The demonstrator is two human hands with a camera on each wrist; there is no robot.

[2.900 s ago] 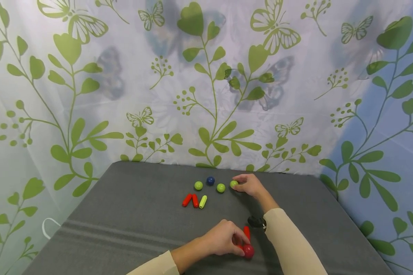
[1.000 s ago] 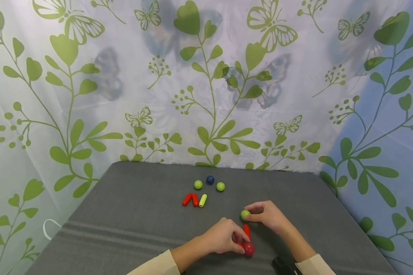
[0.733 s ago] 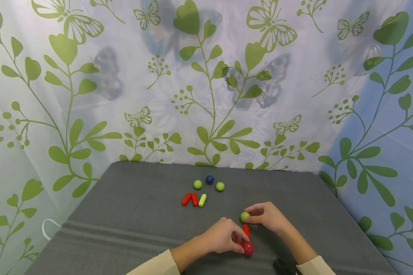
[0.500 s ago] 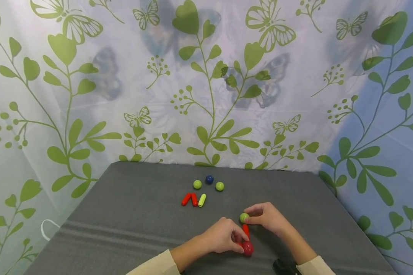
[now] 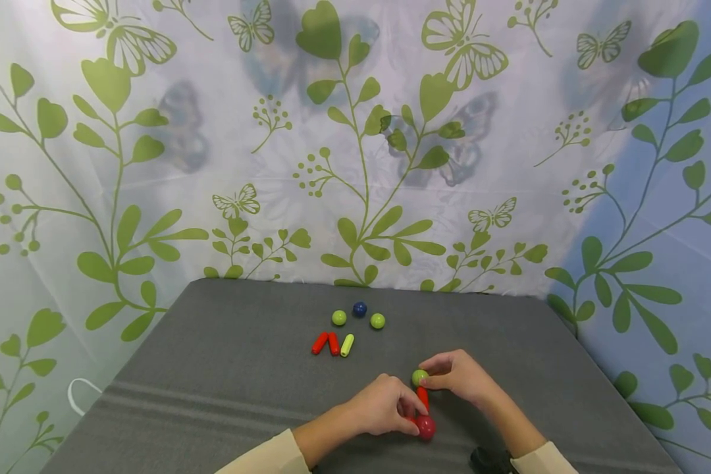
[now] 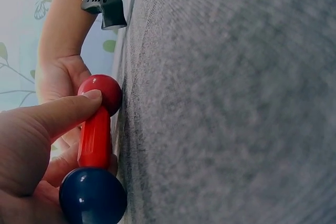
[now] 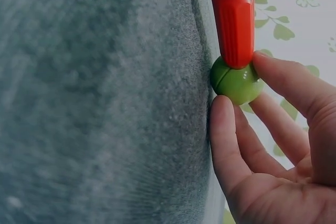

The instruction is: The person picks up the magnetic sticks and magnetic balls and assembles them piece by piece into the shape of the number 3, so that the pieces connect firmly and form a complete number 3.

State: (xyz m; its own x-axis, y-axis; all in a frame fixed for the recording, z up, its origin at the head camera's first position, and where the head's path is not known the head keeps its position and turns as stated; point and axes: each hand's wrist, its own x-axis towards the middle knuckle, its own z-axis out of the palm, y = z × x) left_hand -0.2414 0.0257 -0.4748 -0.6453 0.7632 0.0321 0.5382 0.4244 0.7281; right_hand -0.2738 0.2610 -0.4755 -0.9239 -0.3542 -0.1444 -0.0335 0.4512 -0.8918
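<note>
My left hand (image 5: 382, 408) grips a joined piece near the table's front, its thumb on the red ball (image 6: 102, 94). From that ball one red rod (image 6: 95, 140) runs to a dark blue ball (image 6: 93, 196), which the left hand hides in the head view. A second red rod (image 7: 234, 27) extends from the red ball toward the table's back. At this rod's far end, my right hand (image 5: 459, 376) pinches a green ball (image 7: 236, 85) between thumb and fingers. Rod tip and green ball meet in the right wrist view.
Farther back on the grey cloth-covered table (image 5: 243, 368) lie two green balls (image 5: 339, 318) and a blue ball (image 5: 359, 309). In front of them are two red rods (image 5: 320, 343) and a yellow-green rod (image 5: 347, 345). A leaf-patterned curtain (image 5: 332, 164) stands behind the table.
My right hand has brought the green ball from the back of the table to the red rod's far end, lately edging closer to it. My left hand keeps its hold on the piece.
</note>
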